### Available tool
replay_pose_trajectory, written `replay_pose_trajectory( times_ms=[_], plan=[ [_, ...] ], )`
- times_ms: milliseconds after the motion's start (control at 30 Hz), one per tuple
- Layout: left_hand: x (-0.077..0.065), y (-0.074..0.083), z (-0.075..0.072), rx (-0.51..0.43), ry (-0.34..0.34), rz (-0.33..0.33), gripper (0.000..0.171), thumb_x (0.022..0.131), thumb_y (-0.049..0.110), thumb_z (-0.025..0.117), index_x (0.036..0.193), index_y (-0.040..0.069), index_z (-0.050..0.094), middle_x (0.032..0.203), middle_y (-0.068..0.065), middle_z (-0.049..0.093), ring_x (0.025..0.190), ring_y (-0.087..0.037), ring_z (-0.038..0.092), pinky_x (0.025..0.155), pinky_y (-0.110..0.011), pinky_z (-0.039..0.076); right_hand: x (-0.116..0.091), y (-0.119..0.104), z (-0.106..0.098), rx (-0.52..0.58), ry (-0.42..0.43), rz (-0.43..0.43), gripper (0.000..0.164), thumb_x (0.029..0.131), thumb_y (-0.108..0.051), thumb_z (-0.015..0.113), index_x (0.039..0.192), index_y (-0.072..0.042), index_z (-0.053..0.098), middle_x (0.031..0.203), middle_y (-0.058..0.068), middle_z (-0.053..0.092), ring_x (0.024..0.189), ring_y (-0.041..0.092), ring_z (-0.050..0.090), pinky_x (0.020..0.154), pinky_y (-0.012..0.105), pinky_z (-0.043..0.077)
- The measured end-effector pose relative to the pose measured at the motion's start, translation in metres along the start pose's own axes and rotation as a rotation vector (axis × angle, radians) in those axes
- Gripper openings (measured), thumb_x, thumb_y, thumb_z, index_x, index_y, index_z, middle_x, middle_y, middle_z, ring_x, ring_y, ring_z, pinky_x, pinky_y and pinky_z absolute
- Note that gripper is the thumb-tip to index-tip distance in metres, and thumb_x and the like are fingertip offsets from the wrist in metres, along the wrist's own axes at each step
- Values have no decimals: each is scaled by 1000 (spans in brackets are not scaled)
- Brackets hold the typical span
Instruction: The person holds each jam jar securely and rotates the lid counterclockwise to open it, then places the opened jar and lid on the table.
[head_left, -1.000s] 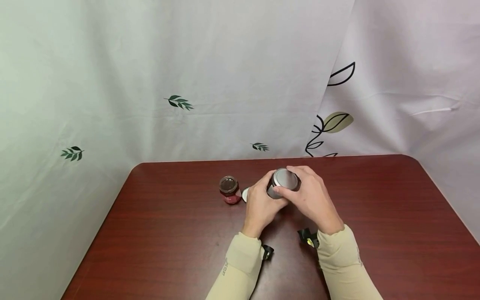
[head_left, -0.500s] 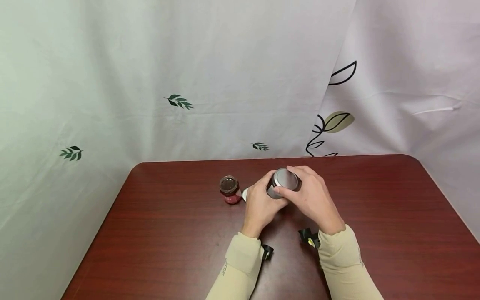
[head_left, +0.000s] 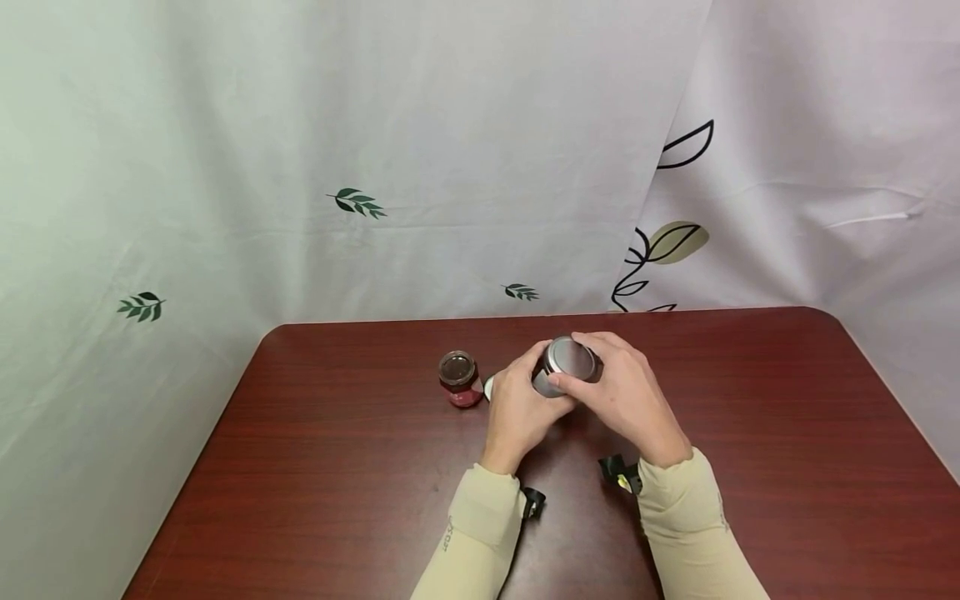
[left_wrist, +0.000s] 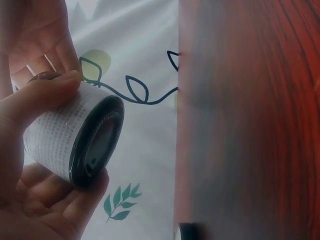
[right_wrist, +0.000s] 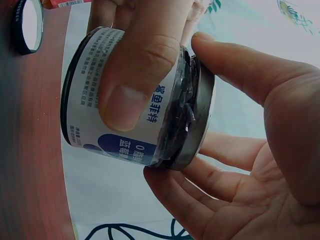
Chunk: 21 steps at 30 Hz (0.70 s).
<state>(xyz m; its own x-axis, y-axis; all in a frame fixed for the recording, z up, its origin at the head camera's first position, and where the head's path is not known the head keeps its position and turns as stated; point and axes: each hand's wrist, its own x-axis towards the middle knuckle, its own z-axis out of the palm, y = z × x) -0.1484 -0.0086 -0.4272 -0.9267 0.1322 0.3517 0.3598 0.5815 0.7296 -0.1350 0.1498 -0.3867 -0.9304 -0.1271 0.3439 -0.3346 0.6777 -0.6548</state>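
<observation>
A glass jar point(right_wrist: 87, 107) with a white and blue printed label is held above the table, tilted, its dark base point(left_wrist: 99, 145) facing the left wrist camera. My left hand point(head_left: 519, 417) grips the jar's body, the thumb pressed across the label in the right wrist view. At the other end, my right hand point(head_left: 628, 398) holds the silver lid point(head_left: 572, 358) by its rim, with thumb and fingers spread around it. The lid sits on the jar's mouth, and crumpled clear film point(right_wrist: 185, 110) shows just below its edge.
A small jar point(head_left: 460, 379) with red contents stands on the brown table point(head_left: 337, 467), left of my hands. Beside it lies a round white-faced lid point(right_wrist: 31, 25) with a dark rim, partly hidden by my left hand in the head view. A leaf-printed white curtain point(head_left: 450, 150) hangs behind the table.
</observation>
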Motion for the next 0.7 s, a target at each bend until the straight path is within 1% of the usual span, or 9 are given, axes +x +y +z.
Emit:
replay_pose_trajectory(
  times_ms=[200, 467, 700],
  plan=[
    [0, 0, -1, 19, -12, -14, 64, 72, 30, 86, 131, 20, 65, 117, 1, 71, 103, -13, 67, 88, -33, 54, 0, 1, 0, 1, -12, -10, 64, 82, -34, 83, 129, 5, 64, 125, 16, 65, 114, 30, 61, 96, 47, 48],
    [0, 1, 0, 35, -13, -14, 64, 72, 30, 86, 132, 19, 65, 117, 0, 71, 103, -14, 67, 87, -33, 54, 0, 2, -1, -6, -26, -26, 63, 83, -33, 83, 130, 4, 63, 127, 15, 64, 116, 30, 60, 95, 47, 48],
    [0, 1, -1, 32, -17, -20, 64, 73, 30, 86, 132, 19, 64, 117, 0, 71, 102, -15, 67, 86, -33, 54, -1, 2, -1, -20, -41, -14, 61, 85, -33, 80, 132, 2, 63, 133, 19, 61, 125, 36, 53, 102, 54, 40]
  ],
)
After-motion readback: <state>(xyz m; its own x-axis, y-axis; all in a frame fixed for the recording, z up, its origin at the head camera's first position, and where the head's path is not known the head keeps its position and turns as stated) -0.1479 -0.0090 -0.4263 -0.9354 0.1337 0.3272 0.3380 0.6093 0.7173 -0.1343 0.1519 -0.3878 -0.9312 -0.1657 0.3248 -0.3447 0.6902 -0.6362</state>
